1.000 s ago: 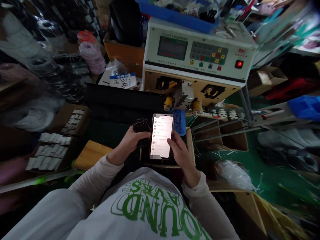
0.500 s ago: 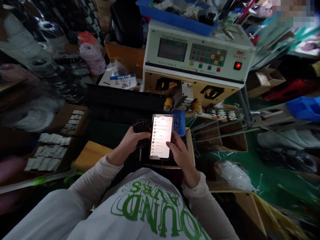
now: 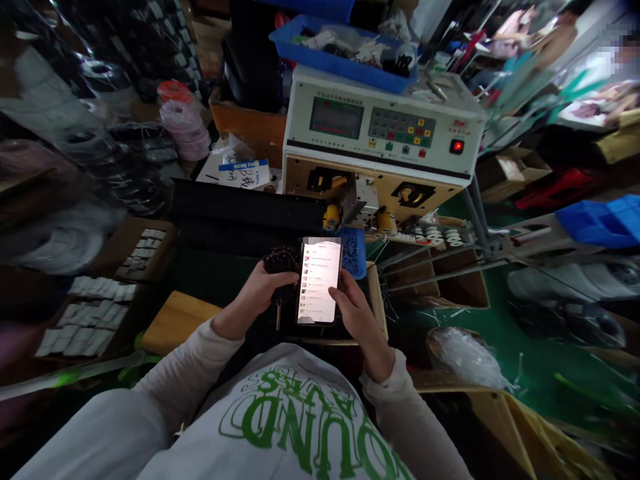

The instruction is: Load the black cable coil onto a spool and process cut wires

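My left hand (image 3: 257, 291) grips a bundle of dark wires (image 3: 280, 261) just beside a smartphone (image 3: 320, 282) with a lit, list-filled screen. My right hand (image 3: 353, 312) holds the phone's lower right side, with the thumb over the screen. Both hands are close together above a dark work surface, and the phone hides part of the bundle. My white sleeves and printed shirt fill the bottom of the view.
Straight ahead stands a wire-processing machine (image 3: 383, 137) with a display, keypad and red lit button. A blue crate (image 3: 340, 57) of parts sits on top. Cable coils lie at the left, cardboard boxes flank me, and a plastic bag (image 3: 463, 357) lies right on the green floor.
The whole view has tilted upward and slightly left, showing more of the blue crate. Both hands stay on the bundle and phone, and the phone sits a little straighter.
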